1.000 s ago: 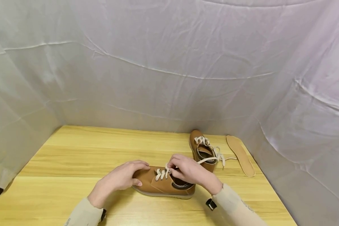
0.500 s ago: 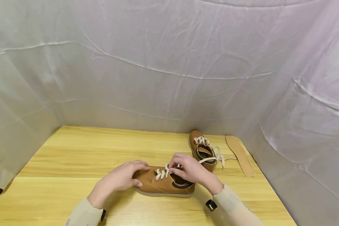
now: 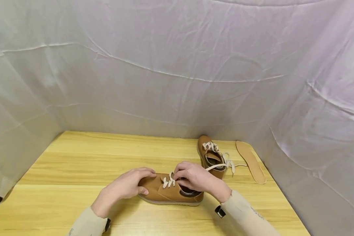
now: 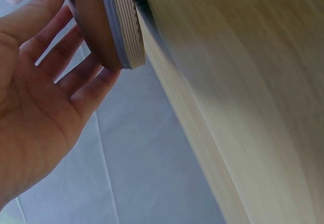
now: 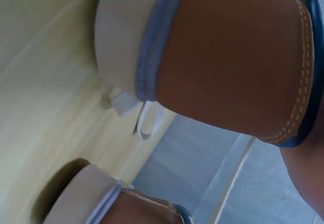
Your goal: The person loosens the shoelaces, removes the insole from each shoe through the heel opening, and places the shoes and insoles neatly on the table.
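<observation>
A brown leather shoe (image 3: 165,193) lies on the table, toe to the left, white laces threaded over its front. My left hand (image 3: 131,185) grips its toe, thumb on the near side and fingers along the far side; the left wrist view has the same hand (image 4: 55,82) around the shoe's toe (image 4: 93,26). Over the shoe's opening, my right hand (image 3: 193,177) pinches the white shoelace (image 3: 171,177) by the top eyelets, its fingertips partly hidden. One lace end trails out behind this hand to the right. The right wrist view shows the shoe's heel (image 5: 228,57) close up.
A second brown shoe (image 3: 202,151) with tied laces stands behind, toe to the back. To its right a tan insole (image 3: 252,164) lies flat near the table's (image 3: 91,157) right edge. Grey cloth (image 3: 165,98) hangs behind and at both sides.
My right hand's fingers have shifted slightly down and left, closer to the eyelets, and the lace there has changed shape. The left hand and the shoe stay in place.
</observation>
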The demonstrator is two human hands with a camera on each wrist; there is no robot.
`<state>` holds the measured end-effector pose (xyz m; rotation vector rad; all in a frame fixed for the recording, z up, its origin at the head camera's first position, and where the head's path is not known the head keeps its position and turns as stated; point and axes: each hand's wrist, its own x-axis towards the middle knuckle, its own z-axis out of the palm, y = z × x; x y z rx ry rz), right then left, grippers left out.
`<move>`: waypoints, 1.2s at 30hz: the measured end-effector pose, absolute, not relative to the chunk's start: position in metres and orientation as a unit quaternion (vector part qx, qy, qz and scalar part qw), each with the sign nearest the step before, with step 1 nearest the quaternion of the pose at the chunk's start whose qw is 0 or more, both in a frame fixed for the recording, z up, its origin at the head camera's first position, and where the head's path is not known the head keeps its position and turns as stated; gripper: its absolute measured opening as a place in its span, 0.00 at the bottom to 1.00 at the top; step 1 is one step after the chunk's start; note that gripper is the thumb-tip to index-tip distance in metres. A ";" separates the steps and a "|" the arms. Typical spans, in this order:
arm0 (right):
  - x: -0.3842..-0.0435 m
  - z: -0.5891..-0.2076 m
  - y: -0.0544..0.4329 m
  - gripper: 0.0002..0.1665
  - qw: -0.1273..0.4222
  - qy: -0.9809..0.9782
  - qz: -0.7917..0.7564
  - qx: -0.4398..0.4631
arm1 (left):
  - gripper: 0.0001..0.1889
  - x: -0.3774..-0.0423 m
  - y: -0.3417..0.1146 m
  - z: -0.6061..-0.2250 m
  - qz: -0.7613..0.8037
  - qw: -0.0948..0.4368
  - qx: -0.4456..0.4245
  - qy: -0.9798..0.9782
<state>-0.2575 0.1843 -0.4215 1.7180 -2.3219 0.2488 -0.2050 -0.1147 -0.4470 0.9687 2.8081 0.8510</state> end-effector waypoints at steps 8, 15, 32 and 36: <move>-0.258 -0.425 0.187 0.03 0.048 -0.825 0.203 0.526 | 0.29 -0.205 -0.114 -0.448 0.280 0.030 0.311 0.908; -0.262 -0.434 0.192 0.02 0.029 -0.830 0.303 0.468 | 0.29 -0.205 -0.115 -0.449 0.279 0.032 0.306 0.910; -0.263 -0.439 0.191 0.05 0.014 -0.857 0.345 0.383 | 0.29 -0.205 -0.115 -0.448 0.278 0.029 0.305 0.911; -0.260 -0.434 0.191 0.07 0.030 -0.847 0.303 0.435 | 0.29 -0.204 -0.116 -0.448 0.277 0.026 0.309 0.909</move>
